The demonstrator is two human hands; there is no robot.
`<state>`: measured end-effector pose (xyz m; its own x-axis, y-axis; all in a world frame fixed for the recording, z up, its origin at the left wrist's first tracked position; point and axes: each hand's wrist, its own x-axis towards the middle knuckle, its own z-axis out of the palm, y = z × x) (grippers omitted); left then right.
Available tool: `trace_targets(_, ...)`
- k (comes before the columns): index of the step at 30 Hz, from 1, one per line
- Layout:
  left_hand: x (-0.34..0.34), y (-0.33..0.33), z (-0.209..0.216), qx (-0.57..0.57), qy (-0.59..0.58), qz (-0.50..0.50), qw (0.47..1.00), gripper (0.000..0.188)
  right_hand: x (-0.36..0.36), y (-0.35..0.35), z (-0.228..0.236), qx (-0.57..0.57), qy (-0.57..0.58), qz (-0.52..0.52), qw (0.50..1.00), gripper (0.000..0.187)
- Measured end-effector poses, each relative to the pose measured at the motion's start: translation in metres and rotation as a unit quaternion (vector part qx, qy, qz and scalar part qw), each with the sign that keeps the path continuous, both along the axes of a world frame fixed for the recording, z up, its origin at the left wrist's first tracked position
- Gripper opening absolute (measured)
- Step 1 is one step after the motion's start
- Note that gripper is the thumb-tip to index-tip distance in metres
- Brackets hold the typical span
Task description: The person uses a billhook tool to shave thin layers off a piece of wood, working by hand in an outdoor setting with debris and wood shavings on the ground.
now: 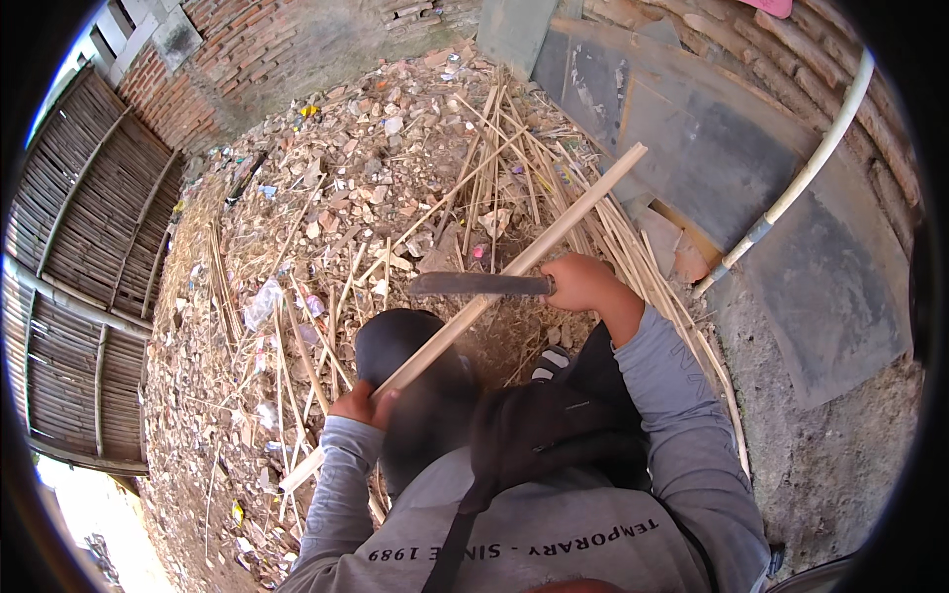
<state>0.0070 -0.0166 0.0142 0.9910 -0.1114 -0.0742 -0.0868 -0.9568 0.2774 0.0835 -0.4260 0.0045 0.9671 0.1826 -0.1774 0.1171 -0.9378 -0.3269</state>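
Note:
My left hand (364, 404) is closed around a long pale bamboo strip (568, 215). The strip slants from beside my left forearm up to the far right, passing over my left knee. My right hand (583, 284) grips the handle of a machete (465, 284), mostly hidden in the fist. Its dark, worn blade points left and lies across the strip's middle, seemingly against it. Whether the edge has cut in cannot be seen.
Split bamboo strips (494, 168) lie in a pile ahead, and more run along my right side. Rubble (366, 188) and plastic scraps cover the ground. Dark sheets (712, 138) and a pale pole (806, 178) stand at right. A bamboo fence (84, 267) is at left, a brick wall (267, 59) behind.

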Motion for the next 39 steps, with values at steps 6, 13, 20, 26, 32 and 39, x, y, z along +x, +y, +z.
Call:
trace_targets(6, -0.001, -0.004, 0.003, 0.003, -0.009, 0.013, 1.000, 0.054, 0.008, -0.024, -0.009, 0.089, -0.012, -0.108, 0.990, 0.029)
trace_targets(13, 0.002, 0.001, -0.003, 0.007, -0.002, 0.003, 1.000, 0.054, -0.002, 0.003, 0.001, 0.006, 0.015, 0.016, 1.000, 0.030)
trace_targets(20, 0.000, -0.003, -0.002, 0.017, -0.012, 0.015, 1.000, 0.055, 0.012, -0.029, -0.024, 0.089, -0.014, -0.054, 0.994, 0.030)
trace_targets(26, 0.002, -0.008, 0.011, 0.029, 0.033, 0.016, 0.999, 0.057, 0.005, -0.021, -0.016, 0.049, 0.021, -0.052, 0.997, 0.032)
trace_targets(32, 0.003, -0.001, 0.004, 0.018, 0.005, 0.007, 1.000, 0.057, 0.002, -0.007, -0.009, 0.041, -0.016, -0.008, 0.999, 0.029)
trace_targets(39, 0.002, -0.003, 0.002, 0.016, -0.004, 0.009, 1.000, 0.057, 0.009, -0.023, -0.019, 0.076, -0.003, -0.048, 0.996, 0.032)
